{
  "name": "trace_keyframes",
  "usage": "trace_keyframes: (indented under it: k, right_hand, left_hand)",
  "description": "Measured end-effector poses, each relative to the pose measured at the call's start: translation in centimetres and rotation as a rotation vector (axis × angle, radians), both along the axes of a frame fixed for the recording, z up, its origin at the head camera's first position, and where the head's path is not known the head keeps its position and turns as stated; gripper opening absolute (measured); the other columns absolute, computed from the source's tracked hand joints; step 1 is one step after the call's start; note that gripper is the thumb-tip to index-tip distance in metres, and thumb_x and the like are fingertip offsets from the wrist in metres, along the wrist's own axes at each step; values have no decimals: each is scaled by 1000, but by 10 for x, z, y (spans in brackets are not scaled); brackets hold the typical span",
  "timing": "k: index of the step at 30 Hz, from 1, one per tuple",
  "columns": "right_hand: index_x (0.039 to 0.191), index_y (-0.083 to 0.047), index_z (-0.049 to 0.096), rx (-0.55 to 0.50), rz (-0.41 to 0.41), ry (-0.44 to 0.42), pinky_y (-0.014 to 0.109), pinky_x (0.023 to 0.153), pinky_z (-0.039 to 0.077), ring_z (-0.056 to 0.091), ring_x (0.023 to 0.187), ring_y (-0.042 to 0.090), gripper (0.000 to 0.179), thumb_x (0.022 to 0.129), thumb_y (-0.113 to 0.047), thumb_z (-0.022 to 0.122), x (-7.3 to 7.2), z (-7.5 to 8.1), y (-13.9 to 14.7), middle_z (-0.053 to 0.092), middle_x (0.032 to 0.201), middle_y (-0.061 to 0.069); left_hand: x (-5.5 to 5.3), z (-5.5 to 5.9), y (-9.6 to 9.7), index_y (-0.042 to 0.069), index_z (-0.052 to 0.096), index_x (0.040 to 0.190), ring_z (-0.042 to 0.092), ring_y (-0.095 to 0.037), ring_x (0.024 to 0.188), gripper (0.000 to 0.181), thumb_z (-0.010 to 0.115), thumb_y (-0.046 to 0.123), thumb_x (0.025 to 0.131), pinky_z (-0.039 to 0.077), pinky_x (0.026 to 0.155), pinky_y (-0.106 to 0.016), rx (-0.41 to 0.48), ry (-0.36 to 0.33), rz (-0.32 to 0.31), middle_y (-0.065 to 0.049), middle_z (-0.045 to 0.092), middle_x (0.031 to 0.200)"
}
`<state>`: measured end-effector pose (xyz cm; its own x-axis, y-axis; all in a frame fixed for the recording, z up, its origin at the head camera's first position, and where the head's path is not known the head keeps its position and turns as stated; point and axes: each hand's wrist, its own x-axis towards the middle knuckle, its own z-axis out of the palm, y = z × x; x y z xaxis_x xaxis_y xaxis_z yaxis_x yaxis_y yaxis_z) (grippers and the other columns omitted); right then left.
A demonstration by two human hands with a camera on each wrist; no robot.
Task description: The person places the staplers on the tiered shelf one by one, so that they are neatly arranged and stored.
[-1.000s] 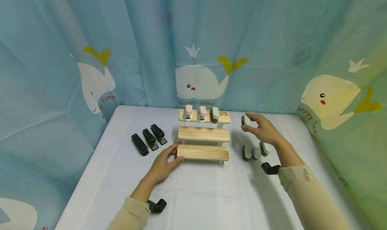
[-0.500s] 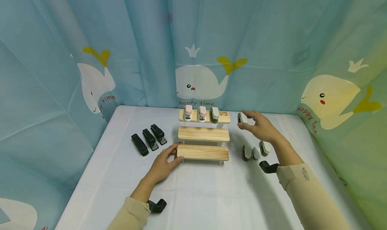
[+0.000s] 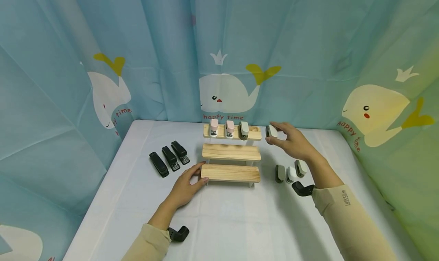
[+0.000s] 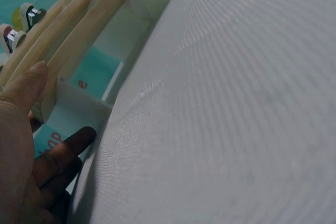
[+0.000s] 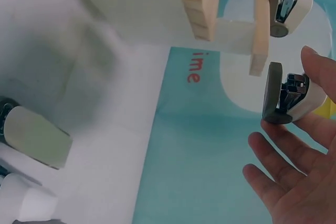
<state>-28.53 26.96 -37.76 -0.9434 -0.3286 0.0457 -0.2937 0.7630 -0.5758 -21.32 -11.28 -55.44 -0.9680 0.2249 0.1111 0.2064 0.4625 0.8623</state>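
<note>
My right hand (image 3: 293,141) pinches a small off-white stapler with a dark base (image 5: 289,95) between thumb and fingers. It holds the stapler in the air, just right of the top board's end. My left hand (image 3: 183,186) grips the left end of the lowest board of a three-tier wooden display stand (image 3: 231,173), with the thumb at the front corner. On the top board stand two pink staplers (image 3: 229,128) and a pale grey-green stapler (image 3: 244,129). In the left wrist view the thumb lies against the board end (image 4: 47,100), while the other fingers reach beside the white leg.
Three black staplers (image 3: 170,158) lie on the white table left of the stand. To its right stand a grey-green stapler (image 3: 280,173), a white stapler (image 3: 291,174) and an off-white stapler (image 3: 301,168). A blue whale-print curtain (image 3: 164,63) hangs behind the table.
My right hand has moved left and slightly toward the back with the stapler, closer to the top board. My left hand and the stand have stayed in place.
</note>
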Motion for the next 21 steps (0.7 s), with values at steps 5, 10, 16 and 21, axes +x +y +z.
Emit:
trace_keyframes:
  k: [5,10,16,21]
  right_hand:
    - [162,-10,35,-9,7,23,67,106,40,44,139,40,73,103,-43,63,0,1,-5,42,157,22]
    - [162,-11,36,-22,12,32,67,108,38,44,139,39,72,103,-43,63,-3,1,-10,43,157,21]
    - [162,-12,36,-40,21,20,67,112,36,44,139,39,72,103,-43,63,-5,1,-14,42,157,20]
    - [162,-12,35,-45,25,11,68,113,35,42,142,39,72,104,-44,62,-7,0,-16,42,157,19]
  left_hand:
    - [1,1,0,42,45,154,55,-27,136,66,70,55,95,37,117,-60,2,-1,-1,11,70,122]
    - [0,0,0,43,45,154,54,-26,138,66,70,55,94,37,118,-59,3,6,-2,10,70,122]
    - [2,0,1,40,47,154,54,-28,138,66,71,53,95,37,118,-60,-1,19,1,9,71,123]
    - [2,1,1,40,47,154,55,-28,137,65,71,52,95,37,117,-61,3,18,5,9,70,122]
